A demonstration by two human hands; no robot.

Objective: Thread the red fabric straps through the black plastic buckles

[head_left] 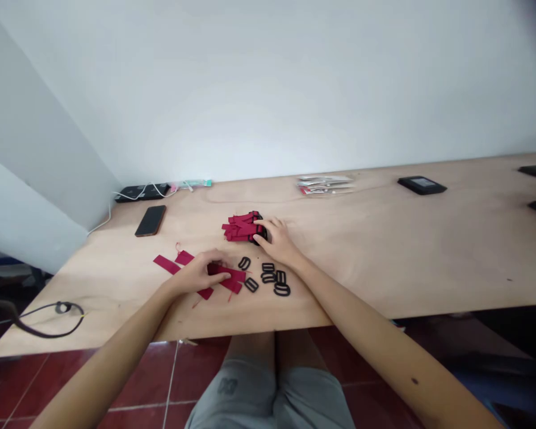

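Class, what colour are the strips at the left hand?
The strips are deep red; head view.

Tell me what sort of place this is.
Probably an indoor workroom: there is a long wooden table, with red fabric strips and loose black buckles lying on it.

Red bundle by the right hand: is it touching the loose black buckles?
Apart: the head view shows bare tabletop between the red bundle and the loose black buckles.

Flat red straps (236, 275) lie left of black buckles (268, 277), near a red strap pile (241, 229).
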